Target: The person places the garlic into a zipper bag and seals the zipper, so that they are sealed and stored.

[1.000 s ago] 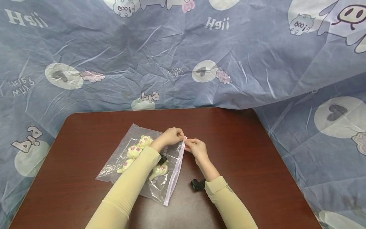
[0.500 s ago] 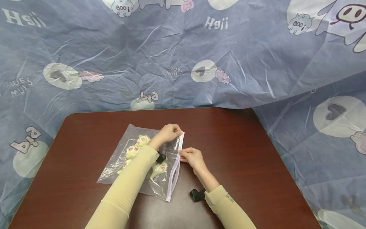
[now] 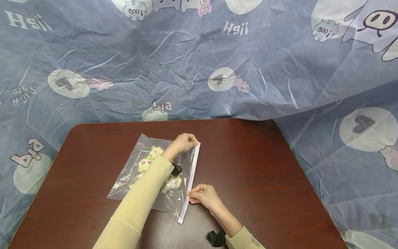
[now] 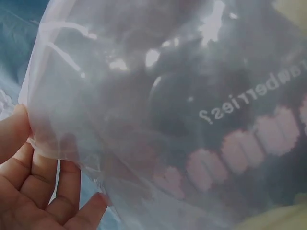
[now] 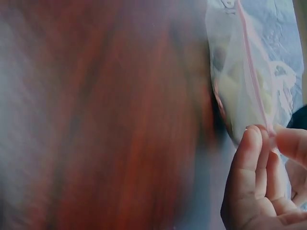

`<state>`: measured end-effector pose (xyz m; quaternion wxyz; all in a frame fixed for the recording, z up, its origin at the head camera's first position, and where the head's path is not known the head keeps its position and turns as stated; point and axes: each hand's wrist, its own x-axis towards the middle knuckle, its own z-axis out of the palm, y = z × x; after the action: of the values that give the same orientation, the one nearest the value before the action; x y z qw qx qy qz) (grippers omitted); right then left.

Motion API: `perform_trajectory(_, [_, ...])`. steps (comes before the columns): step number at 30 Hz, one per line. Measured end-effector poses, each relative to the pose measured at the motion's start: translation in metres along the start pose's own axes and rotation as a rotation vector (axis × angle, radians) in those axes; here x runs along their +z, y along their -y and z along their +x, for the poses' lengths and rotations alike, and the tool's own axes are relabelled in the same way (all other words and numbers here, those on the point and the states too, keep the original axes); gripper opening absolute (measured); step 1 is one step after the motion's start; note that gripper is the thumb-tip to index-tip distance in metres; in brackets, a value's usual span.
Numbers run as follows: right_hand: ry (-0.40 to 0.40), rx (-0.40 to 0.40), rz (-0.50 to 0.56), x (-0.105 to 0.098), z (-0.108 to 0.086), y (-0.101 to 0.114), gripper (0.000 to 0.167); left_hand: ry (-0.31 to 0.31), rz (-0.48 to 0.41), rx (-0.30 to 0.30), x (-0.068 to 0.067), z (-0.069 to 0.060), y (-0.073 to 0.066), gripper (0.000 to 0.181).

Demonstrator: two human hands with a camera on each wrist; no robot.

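Observation:
A clear zip bag (image 3: pixel 129 173) lies on the table with several pale yellow, pink-marked toys (image 3: pixel 144 165) inside it. Its pinkish zip strip (image 3: pixel 193 166) runs along the bag's right edge. At the far end of that strip my left hand (image 3: pixel 184 142) pinches the bag's corner. My right hand (image 3: pixel 204 196) pinches the strip lower down, towards its near end; in the right wrist view, thumb and fingers squeeze the pink line of the zip (image 5: pixel 254 76). Printed lettering (image 4: pixel 240 153) shows through the plastic in the left wrist view. My left forearm hides part of the toys.
A dark red-brown wooden table (image 3: pixel 255 173) carries the bag. Behind it and at the right hangs a blue patterned cloth (image 3: pixel 186 52). Black wrist cameras (image 3: pixel 216 238) sit at both wrists.
My right hand has slid along the zip strip from the far corner towards the near end. The gap seen in the strip has closed behind it. My left hand stays at the far corner.

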<state>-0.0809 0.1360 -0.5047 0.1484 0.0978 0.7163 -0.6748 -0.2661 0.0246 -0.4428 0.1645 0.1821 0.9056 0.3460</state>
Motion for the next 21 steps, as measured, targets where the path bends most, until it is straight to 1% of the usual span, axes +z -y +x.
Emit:
perform_trajectory(5, [0.045,-0.007,-0.022,0.004,-0.01,-0.004,0.013,-0.021,0.012,-0.007,0.002,0.001,-0.002,0.019])
perform_trajectory(10, [0.117,0.016,-0.027,0.007,-0.019,-0.009,0.012,-0.025,0.014,-0.026,0.004,0.001,-0.003,0.019])
perform_trajectory(15, [0.188,0.044,-0.039,0.012,-0.028,-0.016,0.009,-0.03,-0.005,-0.046,0.005,0.001,-0.004,0.018])
perform_trajectory(21, [0.208,0.045,-0.055,0.014,-0.035,-0.02,0.01,-0.035,-0.012,-0.05,0.009,0.0,-0.002,0.019])
